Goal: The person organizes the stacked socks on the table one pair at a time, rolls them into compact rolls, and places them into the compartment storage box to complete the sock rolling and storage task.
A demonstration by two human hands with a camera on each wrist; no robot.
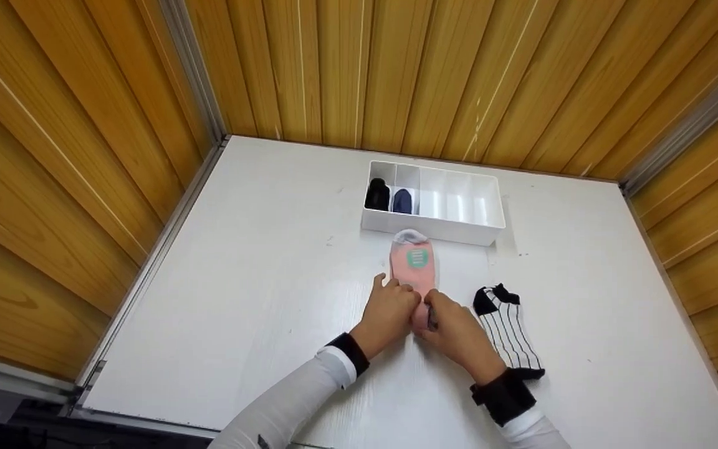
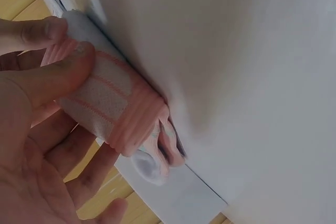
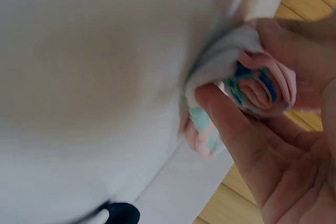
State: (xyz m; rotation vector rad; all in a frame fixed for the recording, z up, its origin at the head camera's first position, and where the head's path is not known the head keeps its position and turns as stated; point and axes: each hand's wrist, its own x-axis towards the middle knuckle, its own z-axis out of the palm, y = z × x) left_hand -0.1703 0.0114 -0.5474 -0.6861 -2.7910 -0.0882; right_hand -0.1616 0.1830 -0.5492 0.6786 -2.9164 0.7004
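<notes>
A pink sock (image 1: 413,262) with a pale grey end and a round teal patch lies on the white table, pointing toward the box. Its near end is rolled up, and blue and green show within the coil (image 3: 260,90) in the right wrist view. My left hand (image 1: 389,307) grips the roll from the left, thumb over the pink-and-white ribbed fabric (image 2: 100,95). From the right, my right hand (image 1: 459,333) holds the roll between thumb and fingers. Beside the right hand lies a white sock (image 1: 512,330) with black stripes, cuff and toe.
A white divided box (image 1: 465,231) stands beyond the pink sock. Its two leftmost compartments hold a black rolled item (image 1: 378,194) and a navy one (image 1: 402,201). Wood-panelled walls (image 1: 359,75) enclose the table (image 1: 259,249) at the back and sides.
</notes>
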